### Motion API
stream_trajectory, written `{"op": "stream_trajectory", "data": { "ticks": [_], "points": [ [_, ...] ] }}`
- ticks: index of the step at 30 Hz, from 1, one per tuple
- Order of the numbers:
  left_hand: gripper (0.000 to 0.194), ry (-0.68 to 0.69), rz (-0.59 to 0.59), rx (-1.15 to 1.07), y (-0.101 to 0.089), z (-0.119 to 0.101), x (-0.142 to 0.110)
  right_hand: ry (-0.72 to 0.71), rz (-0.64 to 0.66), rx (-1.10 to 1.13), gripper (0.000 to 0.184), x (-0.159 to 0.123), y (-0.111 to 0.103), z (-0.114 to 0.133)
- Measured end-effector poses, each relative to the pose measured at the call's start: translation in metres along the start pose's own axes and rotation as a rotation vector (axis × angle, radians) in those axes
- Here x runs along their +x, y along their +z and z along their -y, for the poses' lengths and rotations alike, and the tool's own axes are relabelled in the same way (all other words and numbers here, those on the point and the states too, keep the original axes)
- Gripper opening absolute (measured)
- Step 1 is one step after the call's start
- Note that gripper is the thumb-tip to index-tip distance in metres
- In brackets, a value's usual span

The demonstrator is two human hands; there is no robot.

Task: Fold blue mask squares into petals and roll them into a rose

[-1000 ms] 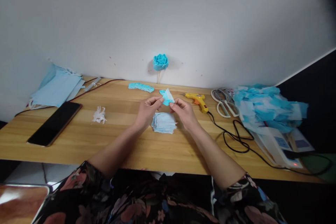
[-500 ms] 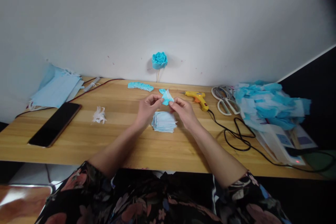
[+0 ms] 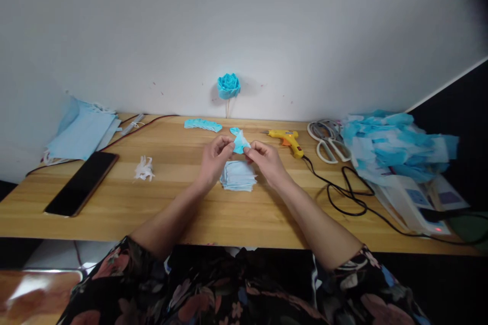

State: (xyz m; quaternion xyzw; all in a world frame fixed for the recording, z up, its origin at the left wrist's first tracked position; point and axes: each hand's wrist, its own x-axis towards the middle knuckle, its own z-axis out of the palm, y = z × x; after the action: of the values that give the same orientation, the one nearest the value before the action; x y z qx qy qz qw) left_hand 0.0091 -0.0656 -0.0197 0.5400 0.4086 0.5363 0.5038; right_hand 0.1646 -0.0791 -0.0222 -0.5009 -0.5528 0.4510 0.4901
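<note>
Between my two hands is a small folded piece of blue and white mask fabric (image 3: 240, 143), with a peak pointing up. My left hand (image 3: 217, 158) pinches its left corner and my right hand (image 3: 266, 161) pinches its right corner. Just below them, on the table, lies a stack of pale blue fabric squares (image 3: 238, 176). Behind the held piece a small blue folded piece (image 3: 234, 131) shows in part. Farther back, a row of overlapping blue folded pieces (image 3: 203, 125) rests on the wood. A blue fabric rose (image 3: 229, 86) on a thin stem stands against the wall.
A yellow glue gun (image 3: 285, 140) lies to the right, its black cord trailing to a power strip (image 3: 427, 213). Scissors (image 3: 332, 150) and a heap of blue scraps (image 3: 396, 147) sit beyond. Leftward are a phone (image 3: 82, 184), white strips (image 3: 144, 168) and face masks (image 3: 82, 129).
The view has shifted slightly. Both hands keep their pinch on the fabric piece, whose shape between the fingers has altered a little.
</note>
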Motion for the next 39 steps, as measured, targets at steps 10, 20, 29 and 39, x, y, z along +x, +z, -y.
{"op": "stream_trajectory", "data": {
  "ticks": [10, 20, 29, 39],
  "points": [
    [0.020, -0.009, -0.006, -0.118, -0.001, 0.010, 0.008, 0.001, 0.050, -0.030, 0.032, -0.002, 0.000, -0.001],
    [0.006, 0.248, -0.056, 0.225, 0.000, 0.012, 0.003, 0.026, 0.048, -0.052, 0.034, -0.002, 0.000, 0.000],
    [0.009, 0.306, -0.034, 0.227, -0.001, 0.013, 0.003, 0.023, 0.060, -0.031, 0.033, -0.002, 0.001, 0.001],
    [0.014, 0.427, -0.030, 0.336, -0.001, 0.013, 0.002, 0.030, 0.084, -0.005, 0.036, -0.003, 0.000, 0.001]
  ]
}}
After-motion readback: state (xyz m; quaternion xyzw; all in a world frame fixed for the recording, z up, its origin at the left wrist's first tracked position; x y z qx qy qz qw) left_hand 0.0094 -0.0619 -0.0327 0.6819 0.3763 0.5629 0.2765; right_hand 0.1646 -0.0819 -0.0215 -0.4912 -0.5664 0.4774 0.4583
